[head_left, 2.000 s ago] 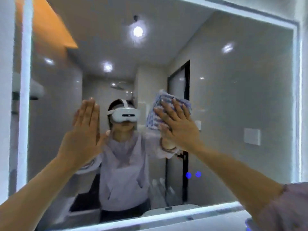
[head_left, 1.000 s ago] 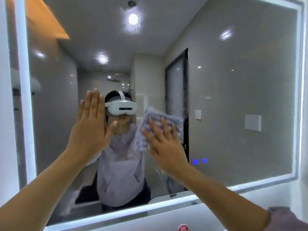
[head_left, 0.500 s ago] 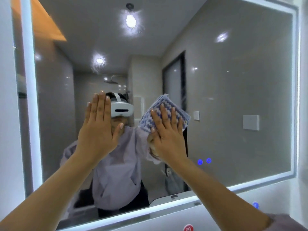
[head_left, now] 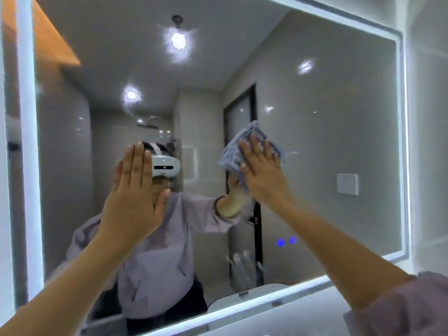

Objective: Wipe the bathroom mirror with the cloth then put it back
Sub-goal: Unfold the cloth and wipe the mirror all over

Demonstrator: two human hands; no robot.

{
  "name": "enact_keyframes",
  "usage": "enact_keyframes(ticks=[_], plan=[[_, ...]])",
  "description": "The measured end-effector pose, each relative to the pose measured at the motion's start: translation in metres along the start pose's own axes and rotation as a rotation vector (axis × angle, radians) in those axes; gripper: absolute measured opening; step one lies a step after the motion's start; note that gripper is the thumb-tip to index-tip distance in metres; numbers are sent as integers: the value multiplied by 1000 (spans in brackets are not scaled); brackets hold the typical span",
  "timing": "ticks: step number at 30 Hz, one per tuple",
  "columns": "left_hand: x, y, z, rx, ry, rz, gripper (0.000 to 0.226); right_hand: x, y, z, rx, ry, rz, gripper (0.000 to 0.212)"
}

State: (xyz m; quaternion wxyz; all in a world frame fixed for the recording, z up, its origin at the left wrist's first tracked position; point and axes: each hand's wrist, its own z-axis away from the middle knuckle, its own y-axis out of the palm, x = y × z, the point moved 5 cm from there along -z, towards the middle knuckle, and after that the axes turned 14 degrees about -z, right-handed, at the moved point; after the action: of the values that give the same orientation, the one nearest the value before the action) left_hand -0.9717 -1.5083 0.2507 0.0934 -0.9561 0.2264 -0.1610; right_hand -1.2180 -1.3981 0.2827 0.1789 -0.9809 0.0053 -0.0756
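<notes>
Flat right hand presses cloth on mirror; left hand raised flat.

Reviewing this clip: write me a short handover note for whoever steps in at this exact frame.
Left hand: open and flat, fingers straight, raised at the mirror; contact with the glass unclear.
Right hand: open, fingers straight, pressing the cloth flat on the mirror, near its middle.
Done: cloth is on the glass; how much is wiped cannot be told.
Left: finish wiping, then put the cloth back.
</notes>
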Motion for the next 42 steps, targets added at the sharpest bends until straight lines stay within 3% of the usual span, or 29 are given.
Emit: enact_keyframes(ticks=[4,9,13,15,19,21,24,30,34,42], plan=[[-1,-2,0,-28,-4,6,78,-7,-8,-12,-100,214,-134,53],[-3,-2,0,-25,-12,14,79,42,36,82,164,-243,67,56],[-3,-4,0,9,-11,11,79,26,32,86,283,-454,106,51],[-4,-6,1,24,-7,-1,79,15,22,62,250,-397,85,51],[-5,-13,0,78,-4,-23,80,-25,-13,-17,69,-8,10,56],[-7,-16,-2,89,-8,-27,79,-38,-28,-41,24,65,7,53],[-10,-23,-5,104,-22,-55,77,-29,-25,-28,28,35,-47,54],[-29,-33,-3,61,-100,-73,75,-17,7,90,237,-390,59,59],[-59,-32,7,90,-61,-102,71,-36,6,96,363,-546,136,57],[-62,-16,47,187,18,-105,66,-93,-58,-26,147,-258,99,68]])
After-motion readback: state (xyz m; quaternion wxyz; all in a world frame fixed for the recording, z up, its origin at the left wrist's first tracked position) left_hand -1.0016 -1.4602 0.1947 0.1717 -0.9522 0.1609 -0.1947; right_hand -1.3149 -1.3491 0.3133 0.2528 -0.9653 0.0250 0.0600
